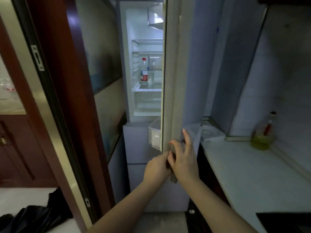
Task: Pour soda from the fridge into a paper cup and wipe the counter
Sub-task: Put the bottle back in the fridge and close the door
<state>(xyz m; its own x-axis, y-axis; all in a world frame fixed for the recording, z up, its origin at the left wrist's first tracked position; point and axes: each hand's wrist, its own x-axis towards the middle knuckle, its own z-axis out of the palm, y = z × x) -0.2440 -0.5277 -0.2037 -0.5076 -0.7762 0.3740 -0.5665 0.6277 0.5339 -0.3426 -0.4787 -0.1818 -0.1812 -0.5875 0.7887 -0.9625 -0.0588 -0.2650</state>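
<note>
The fridge door (170, 81) stands partly open, its edge facing me, and the lit inside shows through the gap. On a shelf inside stands a clear soda bottle (144, 71) with a red cap and red label. My left hand (157, 167) grips the lower edge of the door with curled fingers. My right hand (182, 155) lies on the same edge just above it, fingers spread and fairly straight. No paper cup is in view.
A white counter (252, 174) runs along the right, with a bottle of yellow oil (263, 135) near the wall. A dark red door frame (64, 98) stands close on the left. Dark cloth (33, 216) lies on the floor at bottom left.
</note>
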